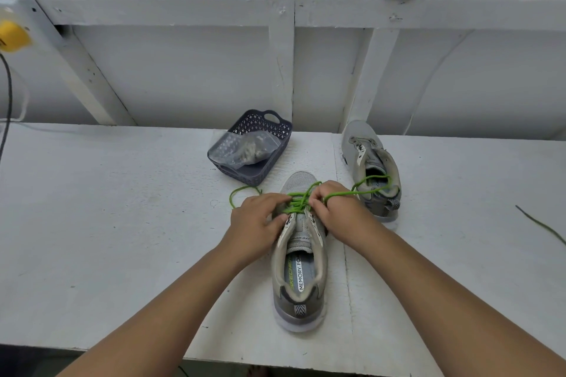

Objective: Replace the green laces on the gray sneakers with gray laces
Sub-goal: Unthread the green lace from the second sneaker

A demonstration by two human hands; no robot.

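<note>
1. I see the near sneaker on the white worktop, heel toward me, toe pointing away.
2. The green lace is threaded through the front eyelets of that sneaker; one loose end curls out on its left, the other runs off to its right.
3. My left hand rests against the sneaker's left side, its grip pinching the lace at the eyelets.
4. My right hand has its grip curled round the lace strand on the sneaker's right.
5. The second sneaker stands beyond and right, without laces.
6. A dark basket just beyond the near sneaker's toe holds a clear bag.
7. Another green lace lies far right of the near sneaker.
</note>
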